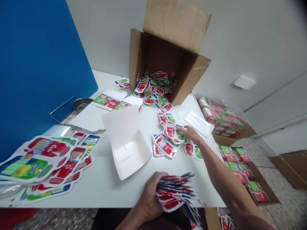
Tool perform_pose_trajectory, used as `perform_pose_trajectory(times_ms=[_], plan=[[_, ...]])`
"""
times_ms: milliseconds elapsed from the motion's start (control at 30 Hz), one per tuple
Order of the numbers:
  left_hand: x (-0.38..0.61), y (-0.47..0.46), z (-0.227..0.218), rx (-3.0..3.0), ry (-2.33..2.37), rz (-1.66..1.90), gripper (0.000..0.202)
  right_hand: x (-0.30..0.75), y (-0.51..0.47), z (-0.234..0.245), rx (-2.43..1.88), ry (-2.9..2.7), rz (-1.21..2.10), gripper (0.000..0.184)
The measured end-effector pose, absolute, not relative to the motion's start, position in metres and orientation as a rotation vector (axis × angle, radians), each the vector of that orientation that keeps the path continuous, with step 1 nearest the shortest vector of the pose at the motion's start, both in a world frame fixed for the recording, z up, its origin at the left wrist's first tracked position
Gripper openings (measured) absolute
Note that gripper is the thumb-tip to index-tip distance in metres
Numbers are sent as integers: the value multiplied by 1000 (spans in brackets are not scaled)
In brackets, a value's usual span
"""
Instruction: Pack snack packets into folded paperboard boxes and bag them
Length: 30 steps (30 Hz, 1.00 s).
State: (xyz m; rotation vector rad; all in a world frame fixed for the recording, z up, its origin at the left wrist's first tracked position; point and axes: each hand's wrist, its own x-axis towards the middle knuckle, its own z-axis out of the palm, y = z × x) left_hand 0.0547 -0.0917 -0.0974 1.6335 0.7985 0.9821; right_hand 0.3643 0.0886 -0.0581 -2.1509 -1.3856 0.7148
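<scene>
Packets point(174, 192), glossy, thin, round-cornered

From over here I can read "Cola" in white script on the big red pouch point(51, 149) at far left, again on the flattened carton's point(112, 103) red panel, and smaller on 1 red pouch point(166, 146) in the middle pile. The green pouch point(26, 169) bears slanted lettering, seemingly "Sprite"; print on the small boxes point(261, 195) at right is too tiny.
</scene>
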Motion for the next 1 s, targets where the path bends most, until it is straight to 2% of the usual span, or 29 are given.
perform_pose_trajectory(times_ms=[133,300,400,567,667,767,867,1000], plan=[[55,-94,-97,1631,823,966,54,362,91,-70,-2246,-1361,721,99],[55,-94,-97,1651,814,988,53,371,87,-70,-2243,-1362,680,97],[55,-94,-100,1641,809,997,56,373,82,-72,-2182,-1340,699,88],[56,-94,-102,1614,808,948,61,363,65,-63,-1946,-1293,1004,50],[56,-94,-100,1606,806,969,60,356,46,-49,-1751,-1294,1121,45],[56,-94,-101,1626,802,988,54,349,19,-42,-1540,-1298,1078,36],[57,-95,-105,1643,782,1018,55,337,-14,-52,-1385,-1209,1039,28],[58,-97,-112,1659,766,1056,62,315,-51,-71,-1164,-1117,1169,22]])
